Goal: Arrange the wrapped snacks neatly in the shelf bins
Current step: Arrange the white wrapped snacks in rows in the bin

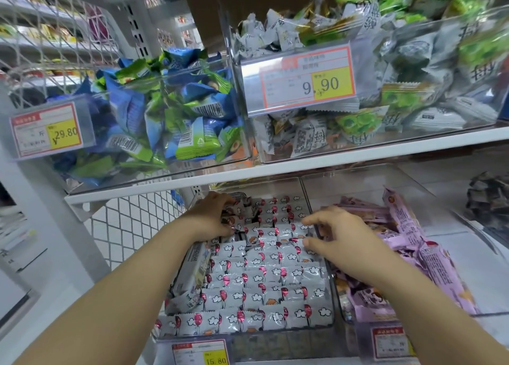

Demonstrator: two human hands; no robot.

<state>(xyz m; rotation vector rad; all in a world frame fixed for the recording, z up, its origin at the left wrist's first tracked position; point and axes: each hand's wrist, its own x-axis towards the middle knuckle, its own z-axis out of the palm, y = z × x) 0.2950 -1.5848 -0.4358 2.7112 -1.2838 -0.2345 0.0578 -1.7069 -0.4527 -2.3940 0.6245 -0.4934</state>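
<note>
Head view: my left hand (216,217) sits at centre frame, at the back-left of the clear bin (332,290) under the shelf board (275,169). Its fingers are curled round a few loose white packets (271,278); these lie jumbled there, and I judge the grip serves to lift and turn them to match the rows. My right hand (340,236), right of centre, is half open: thumb and forefinger stand apart, tips touching the packets at the bin's right wall, closing round none as far as I can see. I judge it steadies the finished rows while the left hand works. The packets fill the bin from centre to lower centre of the frame. Most lie flat in overlapping rows, balloon print up; one larger pack stands on edge along the left wall. The back rows remain uneven, so the task is well along but not complete. Purple packets (407,243) lie heaped in the next bin at lower right. Blue and green packets (165,111) fill an upper-left bin.
</note>
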